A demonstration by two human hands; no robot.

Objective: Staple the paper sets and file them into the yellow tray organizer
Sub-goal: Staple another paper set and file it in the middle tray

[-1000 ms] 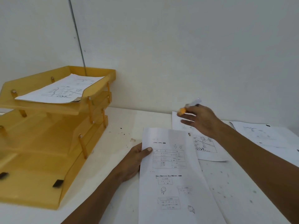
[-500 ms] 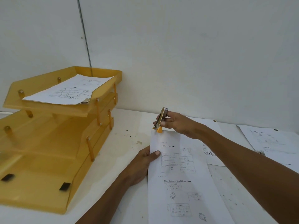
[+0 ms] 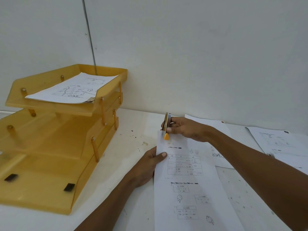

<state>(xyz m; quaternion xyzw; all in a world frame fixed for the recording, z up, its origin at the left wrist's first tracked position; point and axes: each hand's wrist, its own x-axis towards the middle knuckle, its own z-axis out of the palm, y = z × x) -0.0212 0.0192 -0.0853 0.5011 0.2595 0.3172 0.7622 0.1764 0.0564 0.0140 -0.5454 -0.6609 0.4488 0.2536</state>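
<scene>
Since the frame one second back, your right hand (image 3: 186, 129) has carried the small metal stapler with the orange tip (image 3: 166, 126) from the loose white sheets (image 3: 280, 142) at centre right to the top left corner of the printed white paper set (image 3: 186, 180). Its fingers and thumb are curled round the stapler, whose mouth sits over that corner; whether the staple is driven cannot be told. Your left hand (image 3: 146, 165) pinches the set's left edge, thumb on top. The set lies at lower centre on the speckled white table (image 3: 133, 130). The three-tier yellow plastic tray organizer (image 3: 50, 147) stands at left, with printed sheets (image 3: 71, 90) already in its top tier.

To staple well, hold the edges flush with your left hand and seat the corner fully in the stapler's throat. Then squeeze once, firmly and squarely, so the staple catches every sheet. Keep your left thumb well apart from the corner.
</scene>
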